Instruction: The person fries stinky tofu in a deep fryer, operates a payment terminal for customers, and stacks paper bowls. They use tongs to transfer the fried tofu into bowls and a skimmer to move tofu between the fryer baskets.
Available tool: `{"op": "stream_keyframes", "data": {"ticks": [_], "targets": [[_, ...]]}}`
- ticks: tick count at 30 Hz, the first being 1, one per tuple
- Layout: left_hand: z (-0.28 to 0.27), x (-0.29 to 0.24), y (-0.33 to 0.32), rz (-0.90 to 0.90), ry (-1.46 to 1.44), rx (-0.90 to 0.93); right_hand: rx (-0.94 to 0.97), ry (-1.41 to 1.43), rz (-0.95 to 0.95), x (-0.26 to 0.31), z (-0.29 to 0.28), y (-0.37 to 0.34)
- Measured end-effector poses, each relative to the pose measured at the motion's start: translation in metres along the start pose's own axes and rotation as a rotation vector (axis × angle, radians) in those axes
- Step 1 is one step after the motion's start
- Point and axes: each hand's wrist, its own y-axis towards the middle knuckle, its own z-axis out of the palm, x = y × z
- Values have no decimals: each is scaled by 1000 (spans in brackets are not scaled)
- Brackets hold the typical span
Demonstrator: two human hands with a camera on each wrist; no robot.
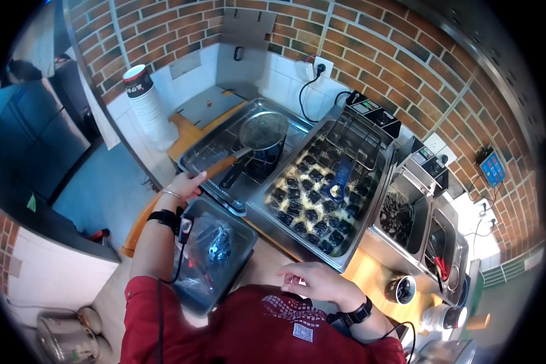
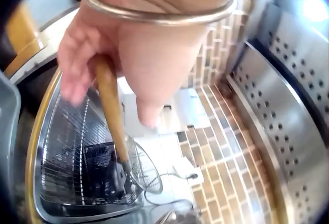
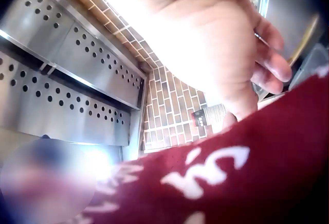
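Observation:
A wooden-handled mesh strainer [image 1: 264, 131] lies over a dark container in the wire-racked tray [image 1: 191, 159]. My left hand [image 1: 187, 185] grips the end of its handle; in the left wrist view the wooden handle [image 2: 110, 108] runs into the palm of the left hand [image 2: 139, 49], fingers curled on one side and thumb extended. My right hand [image 1: 321, 283] hangs in front of the red shirt, fingers loosely bent and holding nothing. The right wrist view shows the right hand [image 3: 221, 44] close to the shirt [image 3: 247, 157].
A fryer [image 1: 264, 215] holds many dark pieces in bubbling oil, with a blue tool [image 1: 341, 179] over it. A grey bin [image 1: 239, 258] with plastic bags sits below the left hand. Stacked paper cups [image 1: 148, 112] stand at the back left, metal food wells [image 1: 399, 212] at the right.

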Motion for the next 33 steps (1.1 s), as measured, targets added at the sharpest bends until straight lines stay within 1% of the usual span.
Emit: {"op": "stream_keyframes", "data": {"ticks": [2,3,4,6,7,8,9,10,11,12,13,14,15,16,17,18,19,20,21,22,23,24,26,28,29,30,31,32,33], "targets": [[6,8,5,-296,-649,469,-4,22,1,0,1,13],[6,-3,-1,-344,-856,388,1,40,21,1,1,17],[5,-9,-5,-324,-847,414,-27,45,38,2,3,23],[4,-24,-13,-316,-905,323,-45,8,-84,6,6,34],[0,-30,-19,-291,-968,323,16,94,31,16,1,42],[-7,-40,-28,-273,-962,351,-65,119,3,10,7,53],[-16,-53,-38,-233,-1017,340,-146,141,-28,3,13,65],[-26,-68,-49,-195,-1073,327,-200,225,17,10,11,76],[-35,-89,-64,-126,-1068,318,-249,311,58,17,7,87],[-44,-111,-82,-58,-1062,305,-303,618,129,24,7,99],[-48,-129,-97,-23,-1099,346,-363,781,86,35,0,104],[-52,-150,-116,66,-1147,351,-377,783,87,42,-6,108],[-52,-169,-132,137,-1205,425,-467,949,0,47,-12,110],[-49,-186,-148,153,-1249,482,-555,1113,-90,52,-17,108],[-45,-201,-162,190,-1290,530,-674,1116,-99,55,-20,100],[-37,-210,-171,276,-1228,581,-793,1117,-107,58,-24,89],[-35,-224,-181,345,-1212,606,-852,1120,-53,57,-30,73],[-35,-237,-189,413,-1200,630,-921,1108,-38,58,-35,56],[-29,-241,-185,417,-1208,634,-1003,1105,-25,56,-40,38],[-18,-243,-175,401,-1197,739,-1087,1103,-9,53,-46,19],[-5,-245,-161,385,-1185,842,-1102,1089,78,48,-54,-6],[13,-245,-141,518,-1186,657,-1113,1071,163,42,-64,-33],[45,-258,-98,178,-1260,653,-1063,1002,225,25,-68,-83],[33,-299,-89,-273,-1411,841,-1110,921,244,17,-64,-122],[41,-306,-77,-280,-1433,1036,-1141,929,258,15,-62,-138],[46,-317,-72,-280,-1431,1047,-1172,938,274,15,-59,-150],[51,-327,-71,-279,-1503,1123,-1222,970,274,17,-57,-157],[58,-336,-68,-276,-1574,1199,-1228,969,281,14,-55,-165],[70,-338,-61,-312,-1651,1237,-1222,935,332,9,-53,-174]]}}
